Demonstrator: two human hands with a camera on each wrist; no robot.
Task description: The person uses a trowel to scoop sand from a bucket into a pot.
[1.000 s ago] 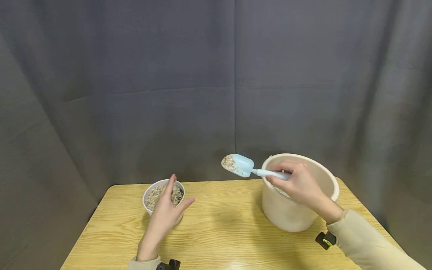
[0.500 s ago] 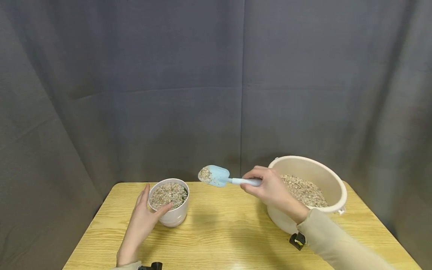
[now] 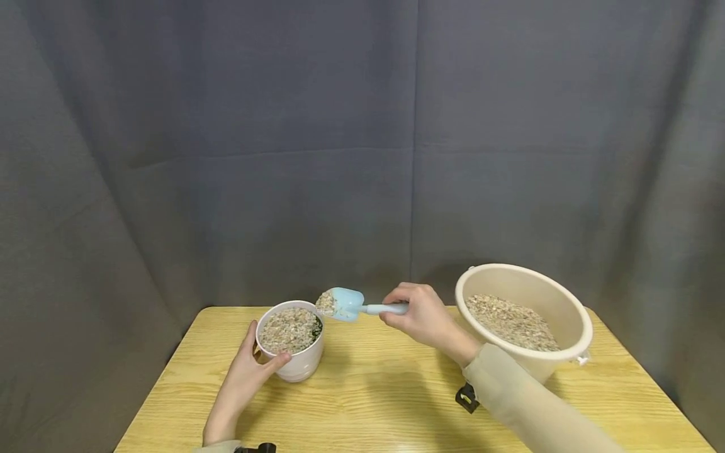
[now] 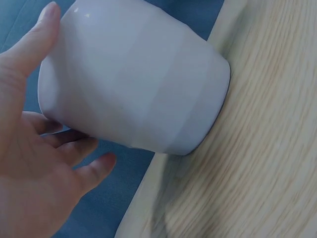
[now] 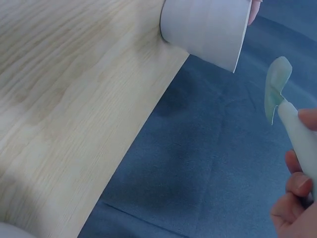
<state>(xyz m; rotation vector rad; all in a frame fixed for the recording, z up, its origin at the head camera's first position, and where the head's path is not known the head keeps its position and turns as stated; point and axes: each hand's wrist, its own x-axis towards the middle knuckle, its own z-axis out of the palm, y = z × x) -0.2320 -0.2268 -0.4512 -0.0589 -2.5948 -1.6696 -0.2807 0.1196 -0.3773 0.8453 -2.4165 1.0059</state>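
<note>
A white plant pot (image 3: 303, 365) stands on the table, filled nearly to the rim with pale gravel (image 3: 287, 330); a bit of dark green shows at its right inner edge. My left hand (image 3: 240, 377) holds the pot from the left, thumb at the near rim and fingers round the far side. With my right hand (image 3: 427, 318) I grip the handle of a light blue trowel (image 3: 347, 304), its blade pointing left and its tip just above the pot's right rim. Gravel lies at the blade's tip. In the right wrist view, the trowel (image 5: 277, 82) appears side-on.
A big cream bucket (image 3: 557, 308) partly filled with gravel (image 3: 512, 322) stands at the table's right, behind my right forearm. Beyond the wooden table (image 3: 351, 402) hangs a dark grey curtain (image 3: 306, 157).
My right hand has carried the trowel left from over the bucket to the pot's rim. The left hand has moved from above the pot to its side and taken hold. The view has shifted.
</note>
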